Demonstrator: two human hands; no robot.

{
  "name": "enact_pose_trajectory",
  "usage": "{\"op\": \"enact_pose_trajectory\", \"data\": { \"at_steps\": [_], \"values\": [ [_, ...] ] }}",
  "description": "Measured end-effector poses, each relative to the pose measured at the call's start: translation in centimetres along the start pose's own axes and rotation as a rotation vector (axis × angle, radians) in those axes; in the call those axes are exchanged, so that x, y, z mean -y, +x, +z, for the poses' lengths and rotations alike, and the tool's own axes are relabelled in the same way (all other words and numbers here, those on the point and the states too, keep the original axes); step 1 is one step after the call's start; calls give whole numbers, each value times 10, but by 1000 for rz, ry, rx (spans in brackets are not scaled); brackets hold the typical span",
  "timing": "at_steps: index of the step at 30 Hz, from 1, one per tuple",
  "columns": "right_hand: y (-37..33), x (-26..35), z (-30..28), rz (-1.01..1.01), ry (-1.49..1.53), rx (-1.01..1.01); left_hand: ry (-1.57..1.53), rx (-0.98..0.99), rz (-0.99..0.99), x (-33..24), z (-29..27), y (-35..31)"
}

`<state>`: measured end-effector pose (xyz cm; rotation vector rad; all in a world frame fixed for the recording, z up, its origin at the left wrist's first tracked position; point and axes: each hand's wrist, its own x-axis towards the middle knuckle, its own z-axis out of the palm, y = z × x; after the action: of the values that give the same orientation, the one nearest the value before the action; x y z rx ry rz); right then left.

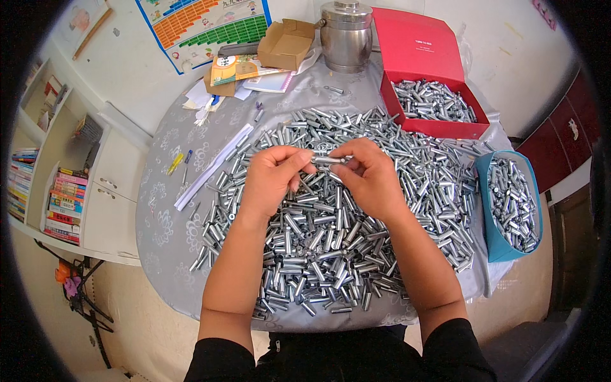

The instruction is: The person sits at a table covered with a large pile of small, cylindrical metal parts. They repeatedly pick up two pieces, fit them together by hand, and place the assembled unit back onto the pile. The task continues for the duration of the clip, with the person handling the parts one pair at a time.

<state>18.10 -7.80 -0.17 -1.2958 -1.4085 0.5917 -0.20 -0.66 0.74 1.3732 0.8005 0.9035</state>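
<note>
Above the middle of a big heap of shiny metal tubes and rods (pixel 318 239), both my hands meet at one small silvery metal tube (pixel 327 161). My left hand (pixel 275 175) pinches its left end between thumb and fingers. The right end is gripped by my right hand (pixel 370 178), thumb below and forefinger above. The tube lies roughly level between the fingertips, which cover its ends; whether a rod sits inside it I cannot tell. In the near part of the heap lie mostly short hollow tubes, and thinner rods lie toward the far side.
A red box (pixel 439 129) of metal pieces stands open at the far right. At the right edge is a teal fabric bin (pixel 506 251), also filled. A steel pot (pixel 347 38), a cardboard box (pixel 286 44) and books stand at the back. Folded white paper (pixel 213 167) and pens lie left.
</note>
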Motion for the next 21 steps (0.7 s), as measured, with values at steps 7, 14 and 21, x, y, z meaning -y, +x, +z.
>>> {"op": "enact_pose_trajectory", "data": {
  "at_steps": [7, 14, 21],
  "values": [
    [3, 6, -10, 7, -223, -189, 87, -206, 92, 3, -10, 8],
    [-1, 6, -14, -272, -192, 507, 182, -437, 296, 1, -20, 11],
    [-17, 19, -1, -321, -382, 823, 50, -590, 424, -13, -31, 8]
  ]
}}
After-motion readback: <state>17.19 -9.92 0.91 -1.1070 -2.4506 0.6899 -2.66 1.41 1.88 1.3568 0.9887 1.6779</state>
